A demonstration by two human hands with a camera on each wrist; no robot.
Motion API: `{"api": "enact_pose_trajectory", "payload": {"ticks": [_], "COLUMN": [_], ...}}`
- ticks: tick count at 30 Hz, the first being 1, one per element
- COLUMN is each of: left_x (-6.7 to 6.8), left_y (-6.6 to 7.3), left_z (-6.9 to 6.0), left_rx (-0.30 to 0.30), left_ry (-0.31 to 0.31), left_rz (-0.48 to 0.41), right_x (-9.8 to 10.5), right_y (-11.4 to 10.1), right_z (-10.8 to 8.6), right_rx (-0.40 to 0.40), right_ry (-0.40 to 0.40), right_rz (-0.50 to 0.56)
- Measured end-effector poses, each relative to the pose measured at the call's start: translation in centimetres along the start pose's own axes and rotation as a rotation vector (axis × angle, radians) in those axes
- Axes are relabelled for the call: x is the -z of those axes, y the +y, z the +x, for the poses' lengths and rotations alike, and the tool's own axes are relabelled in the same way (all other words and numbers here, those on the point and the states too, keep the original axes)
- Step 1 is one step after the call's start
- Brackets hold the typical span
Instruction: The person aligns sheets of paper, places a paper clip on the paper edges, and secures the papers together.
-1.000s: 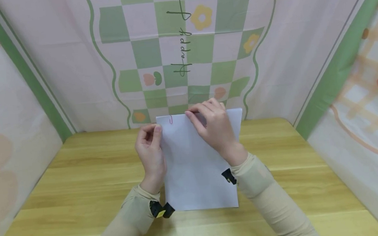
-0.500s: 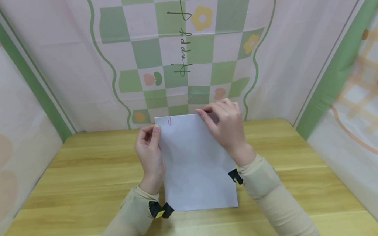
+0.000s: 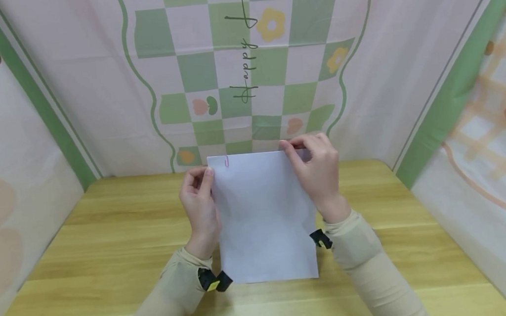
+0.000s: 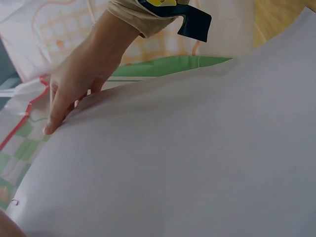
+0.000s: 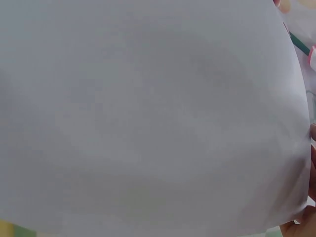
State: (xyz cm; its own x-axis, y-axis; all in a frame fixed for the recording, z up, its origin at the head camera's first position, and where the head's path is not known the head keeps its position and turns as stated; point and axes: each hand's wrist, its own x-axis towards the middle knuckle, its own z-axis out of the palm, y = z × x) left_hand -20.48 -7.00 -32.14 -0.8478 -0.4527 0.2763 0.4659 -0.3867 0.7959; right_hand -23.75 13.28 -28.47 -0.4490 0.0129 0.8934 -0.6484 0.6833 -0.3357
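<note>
A white sheet of paper [image 3: 262, 217], perhaps more than one layer, stands tilted up off the table in the head view. On its top edge near the left corner sits a pink paper clip [image 3: 226, 161], tiny at lower left in the left wrist view. My left hand [image 3: 199, 204] pinches the left edge just below that corner, thumb in front. At the top edge toward the right corner, my right hand [image 3: 318, 172] has its thumb in front and fingers behind. Paper [image 5: 148, 123] fills most of the right wrist view, with parts of the right hand at its right border.
The wooden table [image 3: 121, 238] spreads around the paper. Behind it hangs a green and white checkered cloth [image 3: 232, 70]. Printed cloth walls stand left [image 3: 24, 196] and right [image 3: 472, 160]. Black wrist cameras sit on the left [image 3: 213, 280] and right [image 3: 321, 239] sleeves.
My right hand has slid rightward along the paper's top edge, from near the middle toward the right corner. My left hand has stayed almost still; the clip and top edge shifted slightly left.
</note>
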Motion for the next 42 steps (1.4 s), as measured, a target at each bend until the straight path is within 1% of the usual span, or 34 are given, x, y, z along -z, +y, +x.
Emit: {"api": "enact_pose_trajectory", "payload": {"ticks": [3,12,19,25,31,36,39,42], "left_x": [0.0,-0.1,-0.1,-0.2,-0.2,-0.2,-0.3,-0.3], "left_y": [0.0,-0.2,-0.4,-0.5,-0.4,-0.4,-0.5,-0.5], "left_z": [0.1,0.1,0.1,0.2,0.2,0.3,0.4,0.4], "left_rx": [-0.003,-0.011,-0.017,-0.008,-0.006,-0.003,0.0,0.001], "left_ry": [0.0,-0.002,-0.005,-0.01,-0.018,-0.022,-0.023,-0.024], "left_rz": [0.006,0.009,0.024,0.028,0.029,0.034,0.033,0.03], "right_x": [0.1,0.7,0.8,1.3,1.7,1.9,2.1,2.6], "right_y": [0.2,1.1,1.7,2.1,2.6,2.8,2.6,1.8], "right_z": [0.0,-0.4,-0.7,-0.8,-1.2,-1.5,-1.6,-1.5], "right_rx": [-0.025,-0.088,-0.142,-0.183,-0.266,-0.321,-0.363,-0.405], "right_ry": [0.021,0.035,0.063,0.046,0.021,0.008,-0.004,-0.026], "right_rz": [0.014,0.068,0.08,0.079,0.083,0.113,0.146,0.171]}}
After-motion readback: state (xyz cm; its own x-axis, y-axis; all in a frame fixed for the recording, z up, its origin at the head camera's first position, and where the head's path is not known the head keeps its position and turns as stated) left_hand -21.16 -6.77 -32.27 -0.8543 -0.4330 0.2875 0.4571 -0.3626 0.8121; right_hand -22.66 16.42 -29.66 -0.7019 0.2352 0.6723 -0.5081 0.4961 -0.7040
